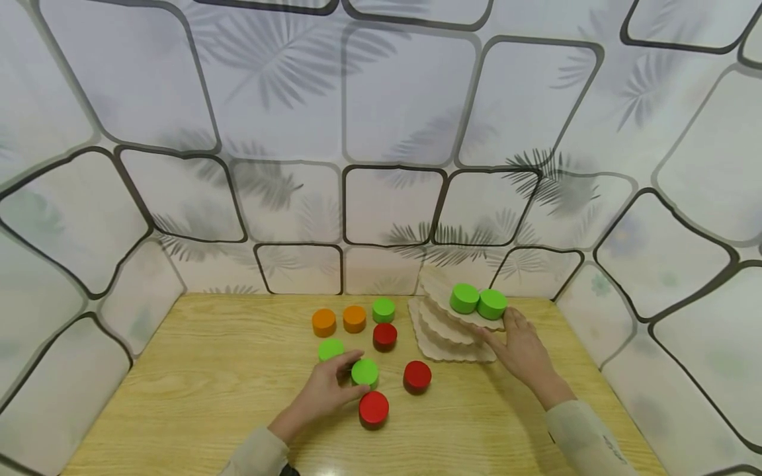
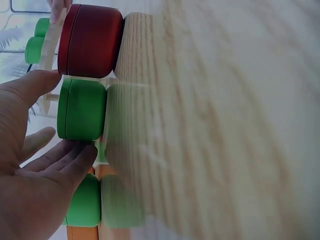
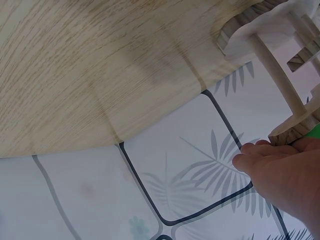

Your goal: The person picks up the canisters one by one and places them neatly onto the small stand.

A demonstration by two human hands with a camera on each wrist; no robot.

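Left hand: thumb and fingertips of the left hand (image 1: 324, 390) lie on either side of a green cylinder (image 1: 365, 375) at lower centre; whether they pinch it or only bracket it, I cannot tell.
Green cylinder: upright on the wooden table (image 1: 208, 383).
Close neighbours: a red cylinder (image 1: 374, 410) just below it in the frame, another green one (image 1: 330, 349) near the back of the fingers.
Right hand: the right hand (image 1: 526, 354) touches the right end of the top tier (image 1: 437, 291), at right of centre; whether it grips the rim, I cannot tell.
Tiered stand: the scalloped stand (image 1: 424, 340) bears a pair of green cylinders (image 1: 464, 299) side by side on its top tier.
Left-side risk: a wide thumb could knock the red cylinder, because it stands so close.
Right-side risk: the outer cylinder of the pair sits near the rim by the fingers, so a careless nudge could push it off.
Stand risk: uneven pressure at that end might tilt the tier and slide both.
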